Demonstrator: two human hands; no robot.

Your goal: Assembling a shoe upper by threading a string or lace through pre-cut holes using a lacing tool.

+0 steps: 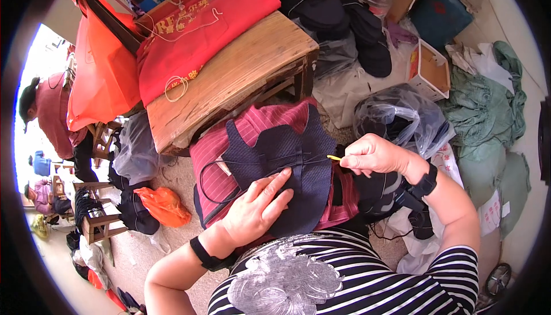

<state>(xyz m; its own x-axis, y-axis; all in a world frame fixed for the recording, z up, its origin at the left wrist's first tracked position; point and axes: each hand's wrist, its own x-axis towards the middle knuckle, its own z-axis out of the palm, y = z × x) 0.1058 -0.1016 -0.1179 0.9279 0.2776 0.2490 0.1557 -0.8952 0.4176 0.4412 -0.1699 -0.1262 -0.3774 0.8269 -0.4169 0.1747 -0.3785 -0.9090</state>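
Across my lap, on a red striped cloth (209,148), lies a navy textured fabric piece (281,142) with a scalloped edge and a seam strip down its middle. My left hand (261,203) rests on it with fingers stretched out, pressing near the strip. At the piece's right edge my right hand (367,155) is closed on a thin tool whose yellow end (333,157) sticks out toward the fabric; its exact kind is unclear. A black cord (202,180) curves in a loop on the left, and thin dark strands run across the fabric toward the yellow end.
Ahead stands a wooden table (235,74) with a red cloth (201,33) and loose string. Dark caps (321,16), a plastic bag (402,114), a white basket (429,71) and green cloth (485,114) lie to the right. An orange bag (163,206) and another person (54,105) are left.
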